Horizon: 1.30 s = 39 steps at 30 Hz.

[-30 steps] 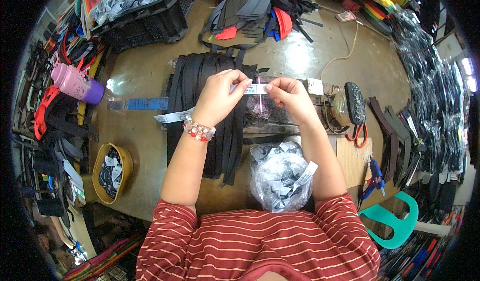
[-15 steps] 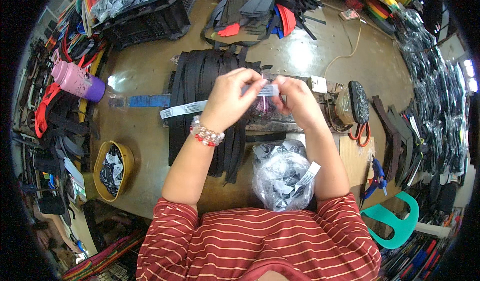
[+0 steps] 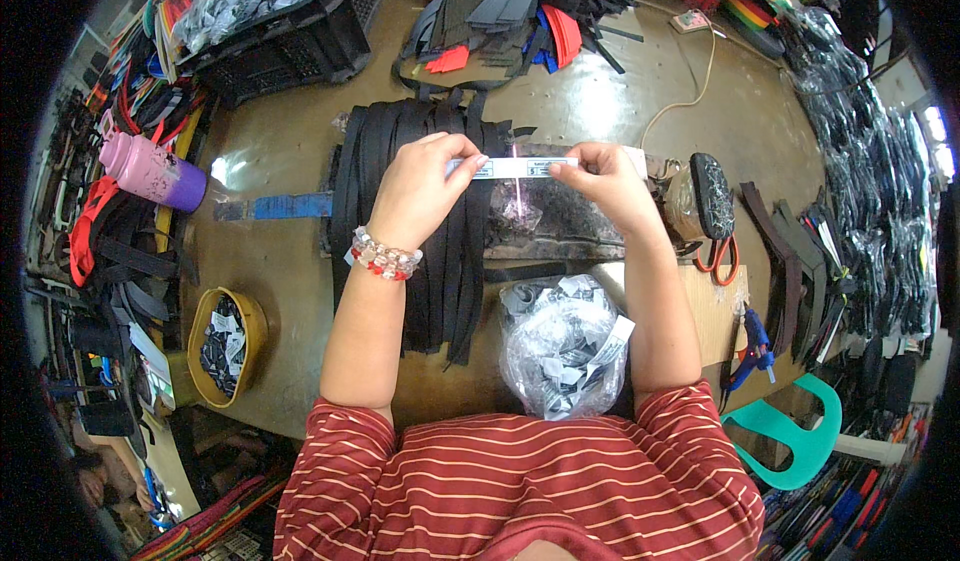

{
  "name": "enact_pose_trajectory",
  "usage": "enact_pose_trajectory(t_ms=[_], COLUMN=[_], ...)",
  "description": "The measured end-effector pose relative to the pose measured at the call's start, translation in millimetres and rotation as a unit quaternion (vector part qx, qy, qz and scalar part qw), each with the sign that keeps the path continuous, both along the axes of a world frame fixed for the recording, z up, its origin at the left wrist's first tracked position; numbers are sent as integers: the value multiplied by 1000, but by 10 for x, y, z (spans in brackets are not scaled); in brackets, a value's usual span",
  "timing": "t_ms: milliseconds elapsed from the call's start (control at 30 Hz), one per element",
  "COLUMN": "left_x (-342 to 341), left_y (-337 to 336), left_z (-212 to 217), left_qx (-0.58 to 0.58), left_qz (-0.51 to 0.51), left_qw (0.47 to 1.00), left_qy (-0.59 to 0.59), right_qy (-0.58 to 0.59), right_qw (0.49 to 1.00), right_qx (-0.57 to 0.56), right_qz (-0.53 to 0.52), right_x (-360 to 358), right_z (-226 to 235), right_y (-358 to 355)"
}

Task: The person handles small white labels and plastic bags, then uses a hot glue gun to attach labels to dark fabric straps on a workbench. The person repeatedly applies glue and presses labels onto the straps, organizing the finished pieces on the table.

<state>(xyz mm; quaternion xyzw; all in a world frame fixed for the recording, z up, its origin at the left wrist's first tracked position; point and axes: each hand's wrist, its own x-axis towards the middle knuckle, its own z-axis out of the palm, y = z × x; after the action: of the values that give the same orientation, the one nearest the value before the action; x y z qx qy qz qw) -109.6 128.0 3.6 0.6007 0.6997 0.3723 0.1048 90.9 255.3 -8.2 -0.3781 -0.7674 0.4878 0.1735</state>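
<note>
Between both hands' fingers (image 3: pixel 470 166): white strip (image 3: pixel 525 167).

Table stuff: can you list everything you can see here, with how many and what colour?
paper strip: one, white, held between both hands
black straps: a pile, black, mid-table under the hands
clear bag of tags: one, see-through, near the person's chest
water bottle: one, pink and purple, left
round tub: one, yellow, left table edge
blue strip: one, blue, left of straps
scissors: one, orange handles, right
crate: one, black, far left
chair: one, green, lower right
left hand: beaded bracelet, pinching strip
right hand: pinching strip
</note>
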Motion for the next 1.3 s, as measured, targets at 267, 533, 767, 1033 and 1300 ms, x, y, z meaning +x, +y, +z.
enact_pose_trajectory(t_ms=[267,533,767,1033,1300], left_x=[8,113,224,49,12], left_y=[-23,51,19,-36,-10], left_z=[10,-59,13,66,42], left_qx=[12,-10,58,-5,9], left_qz=[-29,-8,-40,-4,5], left_qw=[984,1000,990,995,999], left_qy=[-174,15,-124,-104,-36], right_qy=[114,86,243,98,-63], right_qw=[988,995,940,993,984], right_qx=[92,-48,-232,-63,160], right_qz=[-59,9,63,-36,-36], right_x=[-116,-225,-101,49,-55], right_z=[-136,-189,-17,113,-70], right_y=[-88,-149,-174,-10,-33])
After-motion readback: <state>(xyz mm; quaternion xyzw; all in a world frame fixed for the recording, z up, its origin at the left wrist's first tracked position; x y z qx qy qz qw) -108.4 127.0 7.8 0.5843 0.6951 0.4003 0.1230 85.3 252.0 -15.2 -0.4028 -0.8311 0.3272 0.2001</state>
